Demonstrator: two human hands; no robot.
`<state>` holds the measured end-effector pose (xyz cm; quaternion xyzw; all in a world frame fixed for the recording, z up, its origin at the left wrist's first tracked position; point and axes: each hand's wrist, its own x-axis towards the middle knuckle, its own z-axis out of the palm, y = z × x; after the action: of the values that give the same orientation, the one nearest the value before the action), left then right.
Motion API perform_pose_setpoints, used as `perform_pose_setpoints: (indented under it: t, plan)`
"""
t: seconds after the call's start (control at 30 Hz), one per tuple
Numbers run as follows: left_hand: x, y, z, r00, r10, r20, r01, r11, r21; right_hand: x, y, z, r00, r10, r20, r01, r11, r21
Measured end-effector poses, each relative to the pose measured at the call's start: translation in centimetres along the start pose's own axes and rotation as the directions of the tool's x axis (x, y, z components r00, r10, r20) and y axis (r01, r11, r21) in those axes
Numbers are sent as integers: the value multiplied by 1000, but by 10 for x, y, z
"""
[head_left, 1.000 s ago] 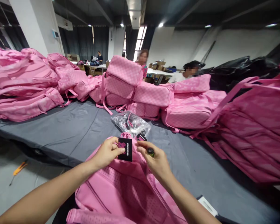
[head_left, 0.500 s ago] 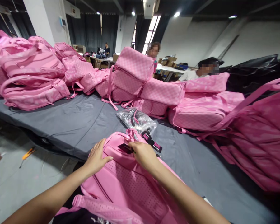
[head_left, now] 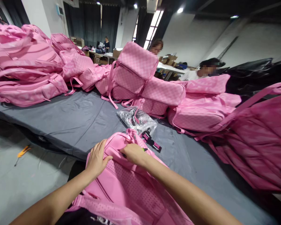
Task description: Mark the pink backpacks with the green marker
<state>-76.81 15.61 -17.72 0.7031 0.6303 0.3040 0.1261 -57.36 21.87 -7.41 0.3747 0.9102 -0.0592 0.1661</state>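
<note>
A pink backpack (head_left: 128,178) lies at the near table edge, its dotted back panel facing up. My left hand (head_left: 98,159) grips the backpack's upper left edge, thumb on the panel and fingers over the side. My right hand (head_left: 133,153) is closed low over the top of the panel. A small black and green tool (head_left: 144,149) sticks out behind its knuckles; the rest of it is hidden in the fist. Just past the bag lie black tags with pink print (head_left: 154,145) and a clear plastic bag (head_left: 138,120).
Stacked pink checked bags (head_left: 138,61) line the far side of the grey-covered table (head_left: 84,115). More pink bags are piled at left (head_left: 28,62) and right (head_left: 259,140). People are beyond the stacks. An orange-handled tool (head_left: 23,151) lies on the floor at left.
My right hand has moved slightly left and down on the backpack. The black tag that showed by its fingers is now mostly out of sight. My left hand keeps its place.
</note>
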Motion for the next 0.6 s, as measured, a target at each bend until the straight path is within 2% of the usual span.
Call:
perform_pose_setpoints:
  t: [0.1, 0.23, 0.33, 0.5, 0.6]
  plan:
    - [-1, -5, 4, 998, 32, -48, -31, 999, 7, -4, -1, -3, 1000, -9, -5, 9, 1000, -6]
    - [-5, -9, 7, 993, 82, -82, -81, 997, 15, -10, -11, -6, 992, 95, -87, -94, 996, 13]
    - [-7, -14, 10, 986, 114, -120, -110, 993, 36, -4, -15, -12, 982, 143, -126, -135, 988, 73]
    - [-2, -28, 16, 977, 158, -144, -154, 987, 36, 0, 1, -24, 967, 189, -171, -169, 977, 126]
    - [1, -30, 13, 985, 135, -109, -134, 991, 22, -5, 4, -25, 970, 184, -158, -167, 979, 118]
